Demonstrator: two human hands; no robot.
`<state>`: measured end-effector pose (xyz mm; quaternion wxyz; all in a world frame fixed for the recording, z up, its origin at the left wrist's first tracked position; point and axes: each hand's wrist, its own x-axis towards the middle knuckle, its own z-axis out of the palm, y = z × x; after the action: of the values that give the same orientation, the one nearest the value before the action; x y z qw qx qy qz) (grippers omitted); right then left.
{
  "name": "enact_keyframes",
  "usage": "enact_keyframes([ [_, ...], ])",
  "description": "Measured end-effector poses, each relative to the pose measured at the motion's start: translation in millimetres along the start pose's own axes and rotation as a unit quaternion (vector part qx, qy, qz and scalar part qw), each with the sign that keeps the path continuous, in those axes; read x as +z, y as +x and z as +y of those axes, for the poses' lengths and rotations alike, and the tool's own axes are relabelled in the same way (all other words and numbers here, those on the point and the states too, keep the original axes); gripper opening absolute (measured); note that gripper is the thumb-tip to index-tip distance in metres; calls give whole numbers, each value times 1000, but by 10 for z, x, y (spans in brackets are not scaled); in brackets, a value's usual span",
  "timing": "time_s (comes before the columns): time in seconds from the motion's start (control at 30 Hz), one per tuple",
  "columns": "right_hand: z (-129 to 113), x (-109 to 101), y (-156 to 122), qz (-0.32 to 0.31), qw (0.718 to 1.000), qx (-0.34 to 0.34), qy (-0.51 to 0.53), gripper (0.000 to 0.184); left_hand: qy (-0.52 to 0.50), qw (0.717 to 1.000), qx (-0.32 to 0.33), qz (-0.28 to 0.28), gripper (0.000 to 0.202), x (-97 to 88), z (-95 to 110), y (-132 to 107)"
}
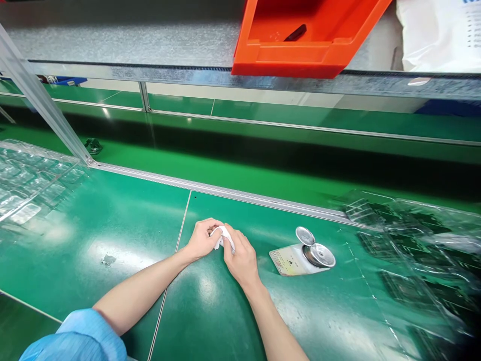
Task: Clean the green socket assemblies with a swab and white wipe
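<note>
A small crumpled white wipe [224,234], paper or cloth, is held between my two hands over the green bench top. My left hand [202,238] pinches its left side with thumb and fingers. On the other side, my right hand [242,256] has its fingers closed around the wipe. Whether anything lies inside the wipe is hidden by the fingers. To the right of my right hand is a pump dispenser bottle [289,260] with a pale labelled body, its round metal lid [305,235] flipped up from the metal dish top.
Clear plastic trays [413,245] with dark green boards sit at the right. More clear trays [33,180] are at the left. A metal rail [225,192] crosses behind my hands. Overhead, a shelf [131,45] carries a red bin [289,57] and a white bag [439,37].
</note>
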<state>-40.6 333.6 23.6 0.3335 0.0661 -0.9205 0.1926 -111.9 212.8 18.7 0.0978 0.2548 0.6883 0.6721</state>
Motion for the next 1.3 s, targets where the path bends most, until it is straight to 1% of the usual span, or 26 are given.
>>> enact_keyframes([
  [0.53, -14, -15, -2, -6, 1000, 2, 0, 36, 13, 1000, 6, 1, 30, -8, 29, -8],
  [0.8, -22, -31, 2, 1, 1000, -3, -3, 33, 0, 1000, -13, -5, 32, -9, 37, -5],
  [0.97, -42, -42, 16, 0, 1000, -5, -1, 32, 5, 1000, -4, 1, 34, -8, 42, -8],
  [1.17, -57, -47, 34, -5, 1000, -10, 3, 30, 6, 999, 8, 32, 38, 7, 22, -25],
  [1.3, -59, -57, 34, -9, 1000, -12, 4, 30, -1, 997, 28, 71, 28, 13, 75, -20],
])
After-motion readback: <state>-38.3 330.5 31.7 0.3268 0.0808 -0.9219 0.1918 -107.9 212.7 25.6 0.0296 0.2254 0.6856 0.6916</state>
